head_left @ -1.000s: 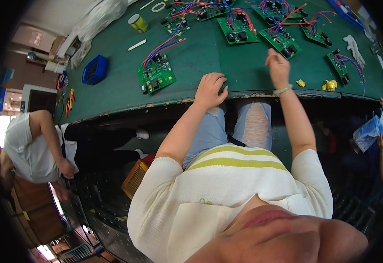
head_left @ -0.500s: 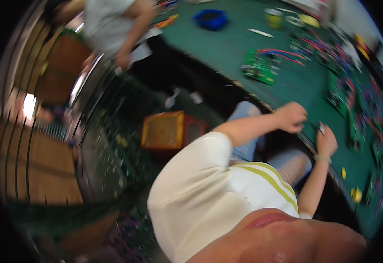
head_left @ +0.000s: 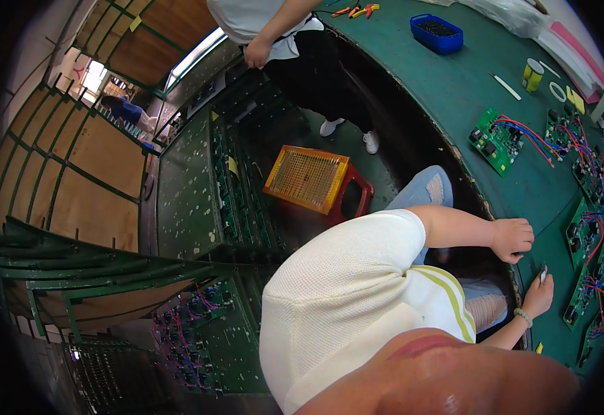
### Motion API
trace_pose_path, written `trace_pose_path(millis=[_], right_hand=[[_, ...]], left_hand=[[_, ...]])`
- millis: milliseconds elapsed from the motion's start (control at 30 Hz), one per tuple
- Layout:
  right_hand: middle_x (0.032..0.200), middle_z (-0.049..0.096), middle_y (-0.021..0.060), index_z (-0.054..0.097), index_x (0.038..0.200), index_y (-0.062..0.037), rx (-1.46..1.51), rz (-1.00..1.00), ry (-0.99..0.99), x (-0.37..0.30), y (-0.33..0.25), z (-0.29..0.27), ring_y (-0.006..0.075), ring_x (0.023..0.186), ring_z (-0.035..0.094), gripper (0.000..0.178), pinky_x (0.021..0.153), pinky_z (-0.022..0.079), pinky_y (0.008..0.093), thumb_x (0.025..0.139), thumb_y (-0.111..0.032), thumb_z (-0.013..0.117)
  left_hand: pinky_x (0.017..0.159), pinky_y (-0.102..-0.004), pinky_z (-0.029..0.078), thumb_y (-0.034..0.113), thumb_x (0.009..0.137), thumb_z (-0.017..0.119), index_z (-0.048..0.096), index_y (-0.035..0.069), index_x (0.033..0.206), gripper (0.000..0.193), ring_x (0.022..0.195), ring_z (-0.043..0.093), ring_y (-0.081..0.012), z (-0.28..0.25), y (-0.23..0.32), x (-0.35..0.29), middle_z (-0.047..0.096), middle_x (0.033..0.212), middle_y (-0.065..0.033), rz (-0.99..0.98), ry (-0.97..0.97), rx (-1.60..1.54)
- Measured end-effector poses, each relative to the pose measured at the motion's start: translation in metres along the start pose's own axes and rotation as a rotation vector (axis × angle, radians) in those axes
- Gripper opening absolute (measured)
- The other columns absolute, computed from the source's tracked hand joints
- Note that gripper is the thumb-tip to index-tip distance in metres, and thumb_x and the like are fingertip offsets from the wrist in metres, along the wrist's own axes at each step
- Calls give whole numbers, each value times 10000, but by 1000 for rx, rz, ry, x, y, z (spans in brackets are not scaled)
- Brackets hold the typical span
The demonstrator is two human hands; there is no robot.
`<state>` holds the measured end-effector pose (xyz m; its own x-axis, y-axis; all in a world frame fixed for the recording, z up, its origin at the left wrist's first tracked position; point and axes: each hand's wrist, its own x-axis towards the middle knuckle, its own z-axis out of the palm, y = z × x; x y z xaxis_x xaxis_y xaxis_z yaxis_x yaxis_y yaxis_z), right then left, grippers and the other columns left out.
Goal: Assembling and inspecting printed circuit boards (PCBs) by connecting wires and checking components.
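My left hand (head_left: 512,239) is curled closed just over the near edge of the green table (head_left: 447,90). Whatever its fingers may hold is hidden. Below it, my right hand (head_left: 539,297), with a beaded bracelet at the wrist, pinches a small whitish piece (head_left: 543,274) that I cannot identify. The two hands are close together but apart. Ahead of them on the table lies a green circuit board (head_left: 494,142) with red and blue wires. More wired boards (head_left: 581,235) lie to the right of my hands.
A blue tray (head_left: 437,33) of small dark parts, a white pen-like tool (head_left: 506,87) and a yellow-green can (head_left: 532,75) stand farther along the table. A person (head_left: 274,34) stands beyond. A red stool (head_left: 357,194) bears an orange-framed panel (head_left: 307,178), near a green rack (head_left: 229,183).
My view has swung, so the scene sits differently and looks sharper. Both hands remain near the table edge, the right one still with the whitish piece.
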<state>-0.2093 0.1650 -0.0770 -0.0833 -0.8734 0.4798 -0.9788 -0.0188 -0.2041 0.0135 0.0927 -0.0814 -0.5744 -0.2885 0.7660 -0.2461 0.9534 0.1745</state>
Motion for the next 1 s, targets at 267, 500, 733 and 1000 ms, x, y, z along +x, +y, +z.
trace_pose_path(millis=[267,500,733,1000], right_hand=[[727,559,167,536,755,-53,-30,19,-26,0,-2,1,370,656,548,264,543,414,465,893,-276,562],[726,562,160,533,739,-60,-9,71,28,4,-13,-6,367,672,556,251,553,425,460,878,-264,579],[671,552,121,517,681,-68,-4,119,75,9,-29,-13,323,650,570,288,550,438,432,869,-273,587],[660,560,95,531,662,-80,17,186,56,4,-27,-17,298,657,586,277,566,456,431,861,-266,583]], left_hand=[[739,-377,421,234,636,659,541,73,715,215,824,539,-259,-6,0,-1,549,819,-83,-25,-17,-17],[771,-389,437,192,640,647,536,41,729,208,848,547,-291,-14,-1,8,560,861,-124,-73,-128,-95],[846,-417,430,142,678,641,555,10,849,232,943,544,-313,-19,2,11,559,940,-154,-98,-104,-124],[853,-412,441,112,704,656,591,8,920,248,968,559,-312,-19,8,13,583,1011,-145,-83,-155,-135]])
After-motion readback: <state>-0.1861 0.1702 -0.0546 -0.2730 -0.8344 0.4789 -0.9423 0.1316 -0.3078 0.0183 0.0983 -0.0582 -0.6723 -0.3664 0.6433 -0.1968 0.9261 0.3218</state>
